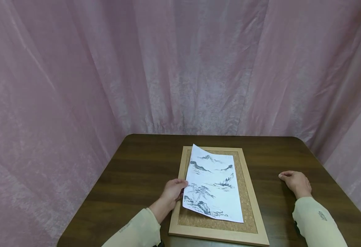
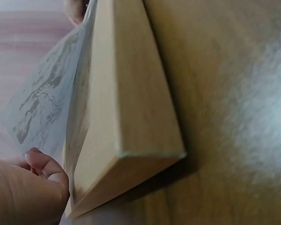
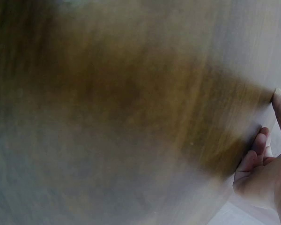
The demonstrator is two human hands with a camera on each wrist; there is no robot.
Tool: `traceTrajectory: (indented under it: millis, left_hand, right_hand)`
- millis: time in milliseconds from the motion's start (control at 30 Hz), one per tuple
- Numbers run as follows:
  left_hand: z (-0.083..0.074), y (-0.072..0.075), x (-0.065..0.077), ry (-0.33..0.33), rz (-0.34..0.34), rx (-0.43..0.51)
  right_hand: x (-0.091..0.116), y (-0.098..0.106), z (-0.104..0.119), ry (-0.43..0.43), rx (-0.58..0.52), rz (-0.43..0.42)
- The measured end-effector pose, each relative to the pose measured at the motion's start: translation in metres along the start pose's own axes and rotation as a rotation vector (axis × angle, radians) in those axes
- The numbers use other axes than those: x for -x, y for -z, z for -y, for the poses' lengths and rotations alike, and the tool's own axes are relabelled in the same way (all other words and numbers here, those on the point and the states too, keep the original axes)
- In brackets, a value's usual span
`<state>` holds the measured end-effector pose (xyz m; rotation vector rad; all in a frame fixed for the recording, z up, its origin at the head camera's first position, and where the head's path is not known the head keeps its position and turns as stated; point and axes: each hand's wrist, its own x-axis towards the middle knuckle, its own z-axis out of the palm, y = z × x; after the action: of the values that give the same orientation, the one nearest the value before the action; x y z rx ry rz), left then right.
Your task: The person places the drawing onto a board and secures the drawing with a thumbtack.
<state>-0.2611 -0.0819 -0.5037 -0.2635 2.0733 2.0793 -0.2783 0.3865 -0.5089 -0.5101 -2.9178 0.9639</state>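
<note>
A sheet of paper printed with an ink landscape of mountains and trees [image 1: 212, 187] lies partly raised over a wood-framed cork board [image 1: 251, 192]. My left hand [image 1: 172, 192] pinches the sheet's left edge between thumb and fingers, above the frame's left rail. Seen from the left wrist, the paper [image 2: 42, 93] bends up from the board beside the frame [image 2: 145, 103], and its edge meets the left hand [image 2: 30, 187]. Over to the right, my right hand [image 1: 296, 181] rests low at the table, fingers loosely bent; its fingers [image 3: 254, 161] show nothing held.
The dark wooden table [image 1: 131, 171] has rounded far corners. Pink velvet curtains [image 1: 199, 68] hang close around its back and sides. Brown tabletop [image 3: 131, 131] fills most of the right wrist view.
</note>
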Motion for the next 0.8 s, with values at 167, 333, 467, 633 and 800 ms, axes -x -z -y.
traceTrajectory:
  millis: [167,333,467,633,800]
  left_hand:
    - [-0.002,0.002,0.000,-0.024,0.016,-0.043]
    - [-0.004,0.003,-0.003,-0.047,0.035,-0.082]
    - [-0.004,0.003,-0.004,-0.052,0.045,-0.087]
    - [-0.004,0.005,-0.006,-0.054,0.058,-0.084]
    - [-0.005,0.009,-0.014,-0.119,0.038,-0.098]
  right_hand:
    - [0.002,-0.010,-0.003,0.008,-0.019,0.002]
    - [0.003,-0.017,-0.004,0.007,-0.029,-0.018]
    - [0.002,-0.018,-0.003,0.001,-0.025,-0.025]
    - [0.001,-0.018,0.000,-0.006,-0.019,-0.027]
    - [0.002,-0.016,0.005,-0.020,-0.014,-0.017]
